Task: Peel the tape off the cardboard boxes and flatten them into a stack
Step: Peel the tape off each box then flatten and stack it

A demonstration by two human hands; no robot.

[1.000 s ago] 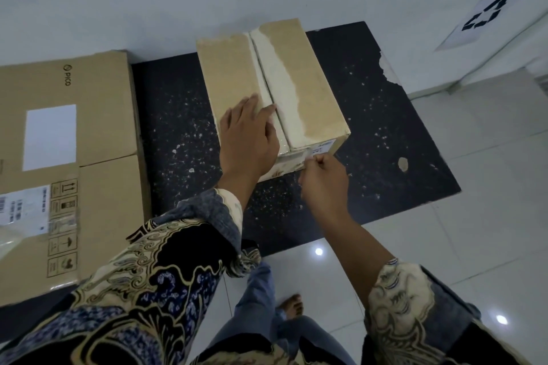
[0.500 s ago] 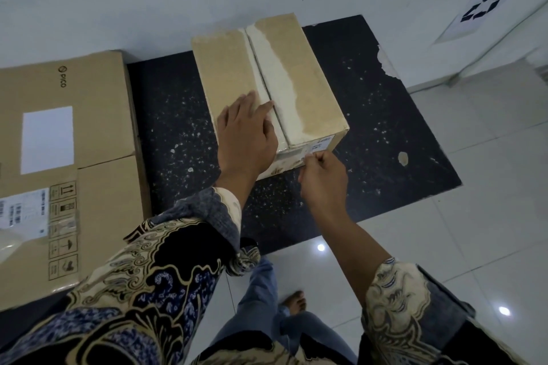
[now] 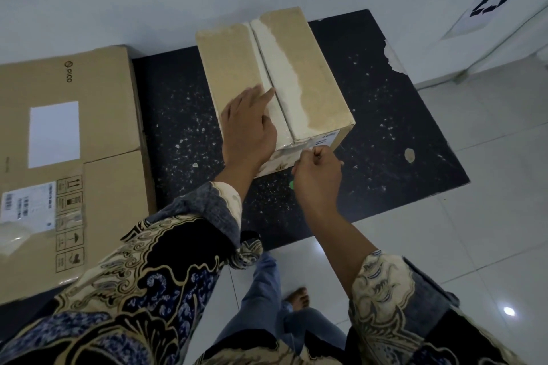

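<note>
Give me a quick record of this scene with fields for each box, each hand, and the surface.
small box: upright on the mat, top seam closed, torn pale strip along it
large box: beside it on the left, white labels on top
left hand: flat on the small box's top
right hand: fingers pinching at the tape on the near end
black mat: speckled, on tiled floor
</note>
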